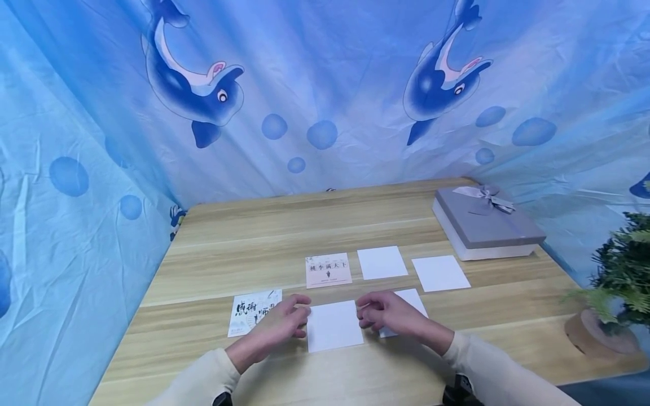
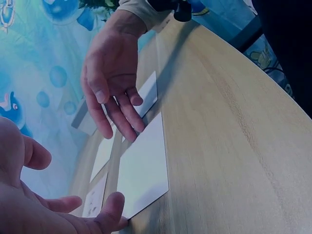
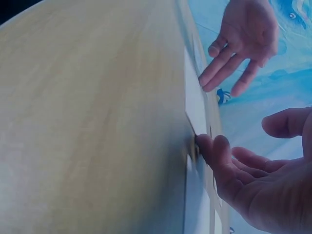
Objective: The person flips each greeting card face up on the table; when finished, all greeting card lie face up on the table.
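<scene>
A blank white card (image 1: 335,327) lies flat on the wooden table between both hands. The left hand (image 1: 284,321) is at its left edge, fingers loosely bent, partly over a card with black brush writing (image 1: 242,322). At the opposite edge is the right hand (image 1: 388,313), covering part of another blank card (image 1: 415,300). In the left wrist view, fingertips of both hands are close to the middle card (image 2: 144,165); neither hand grips it. Behind lie a pinkish printed card (image 1: 328,272) and two more blank cards, one in the middle (image 1: 382,263) and one rightward (image 1: 440,273).
At the back right stands a grey-lidded box (image 1: 487,220) with a ribbon bow. A green potted plant (image 1: 622,270) is at the right edge of the table (image 1: 244,242). A blue dolphin-print curtain (image 1: 325,84) hangs behind and along the sides.
</scene>
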A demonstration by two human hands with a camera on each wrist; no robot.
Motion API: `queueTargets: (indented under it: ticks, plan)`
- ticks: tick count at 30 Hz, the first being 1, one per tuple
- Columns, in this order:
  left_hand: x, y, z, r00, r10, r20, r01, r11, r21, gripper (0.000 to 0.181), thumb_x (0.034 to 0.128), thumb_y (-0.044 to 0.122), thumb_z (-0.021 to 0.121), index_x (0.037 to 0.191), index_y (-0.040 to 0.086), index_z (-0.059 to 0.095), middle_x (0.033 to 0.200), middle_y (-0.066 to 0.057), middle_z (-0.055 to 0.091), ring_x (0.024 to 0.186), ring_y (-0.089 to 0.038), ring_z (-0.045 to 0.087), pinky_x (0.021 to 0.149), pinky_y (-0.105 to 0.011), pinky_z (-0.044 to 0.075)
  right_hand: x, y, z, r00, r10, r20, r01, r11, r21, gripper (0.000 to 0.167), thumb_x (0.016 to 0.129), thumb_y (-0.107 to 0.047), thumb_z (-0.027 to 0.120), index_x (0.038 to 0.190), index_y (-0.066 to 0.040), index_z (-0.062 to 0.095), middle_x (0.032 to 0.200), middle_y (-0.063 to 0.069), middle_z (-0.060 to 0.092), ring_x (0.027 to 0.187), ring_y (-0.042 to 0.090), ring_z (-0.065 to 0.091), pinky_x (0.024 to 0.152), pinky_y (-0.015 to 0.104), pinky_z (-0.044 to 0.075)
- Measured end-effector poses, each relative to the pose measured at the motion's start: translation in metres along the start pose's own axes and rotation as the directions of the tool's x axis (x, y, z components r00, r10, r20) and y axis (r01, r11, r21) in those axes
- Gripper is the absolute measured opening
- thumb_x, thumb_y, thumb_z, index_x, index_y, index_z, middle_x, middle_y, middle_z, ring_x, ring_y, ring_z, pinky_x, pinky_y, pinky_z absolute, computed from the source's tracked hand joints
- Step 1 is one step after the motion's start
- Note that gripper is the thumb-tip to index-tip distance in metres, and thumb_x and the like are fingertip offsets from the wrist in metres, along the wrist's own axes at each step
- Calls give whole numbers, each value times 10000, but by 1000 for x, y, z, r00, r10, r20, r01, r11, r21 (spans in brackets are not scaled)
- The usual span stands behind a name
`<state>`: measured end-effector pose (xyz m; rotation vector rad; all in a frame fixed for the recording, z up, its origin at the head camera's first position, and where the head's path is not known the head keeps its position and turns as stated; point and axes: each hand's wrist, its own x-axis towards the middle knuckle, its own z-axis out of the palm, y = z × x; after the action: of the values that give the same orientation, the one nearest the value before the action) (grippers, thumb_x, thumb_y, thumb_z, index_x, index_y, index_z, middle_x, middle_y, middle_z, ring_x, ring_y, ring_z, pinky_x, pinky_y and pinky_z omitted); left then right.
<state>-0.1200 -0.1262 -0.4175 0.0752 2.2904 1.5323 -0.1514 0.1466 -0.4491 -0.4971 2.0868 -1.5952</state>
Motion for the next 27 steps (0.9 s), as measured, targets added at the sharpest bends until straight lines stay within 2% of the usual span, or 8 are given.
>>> queueTargets:
  ticks: [2, 7, 11, 14, 20, 23, 27]
  plan:
    - [0, 0, 1, 1000, -2, -2, 2, 1000, 6, 490, 980, 250, 501, 1362, -51, 441, 933, -151, 566, 796, -260, 651, 775, -414, 566, 0, 1, 1, 1000, -4, -6, 4, 1000, -2, 383, 941, -77, 556, 1251, 146, 518, 1056, 211, 672, 938, 324, 694, 772, 401, 595]
    - [0, 1, 3, 1000, 12, -18, -12, 1000, 23, 469, 975, 241, 503, 1346, -44, 471, 1005, -155, 582, 829, -253, 630, 770, -400, 564, 0, 3, 2, 1000, -4, -26, 4, 1000, -7, 371, 930, -76, 570, 1237, 129, 537, 1048, 192, 674, 939, 316, 686, 768, 408, 593]
    - [1, 2, 4, 999, 16, -46, -14, 999, 36, 428, 970, 232, 503, 1320, -13, 523, 956, -120, 576, 794, -227, 595, 674, -332, 522, -1, 3, 2, 999, -13, -31, 12, 1000, -5, 358, 934, -78, 571, 1232, 120, 547, 1062, 189, 660, 949, 311, 678, 766, 412, 592]
    - [1, 2, 5, 997, 18, -71, -16, 999, 39, 402, 964, 220, 499, 1301, 6, 554, 950, -109, 587, 795, -227, 588, 645, -322, 499, -2, 3, 1, 999, -29, -41, 28, 1000, -13, 338, 934, -77, 573, 1218, 106, 567, 1064, 183, 642, 942, 309, 672, 764, 406, 593]
    - [4, 3, 7, 990, 57, -127, -62, 997, -37, 340, 974, 149, 470, 1252, -13, 580, 1201, -188, 596, 1073, -342, 620, 824, -401, 585, -3, 4, -1, 990, -63, -126, 59, 998, -32, 274, 919, -73, 599, 1163, 46, 636, 1012, 145, 681, 921, 278, 666, 789, 368, 581]
    - [6, 3, 7, 987, 76, -142, -89, 992, -86, 322, 986, 117, 447, 1241, -35, 573, 1255, -222, 560, 1127, -385, 603, 858, -389, 582, -3, 4, -3, 981, -80, -175, 68, 995, -70, 236, 917, -102, 632, 1127, -3, 670, 1053, 108, 695, 964, 228, 646, 834, 309, 542]
    - [7, 4, 7, 983, 96, -155, -115, 986, -118, 320, 980, 81, 434, 1233, -69, 561, 1247, -234, 563, 1072, -380, 642, 894, -399, 568, -1, 7, -5, 974, -91, -206, 69, 991, -111, 217, 894, -122, 677, 1092, -32, 691, 1089, 84, 693, 978, 194, 631, 840, 243, 507]
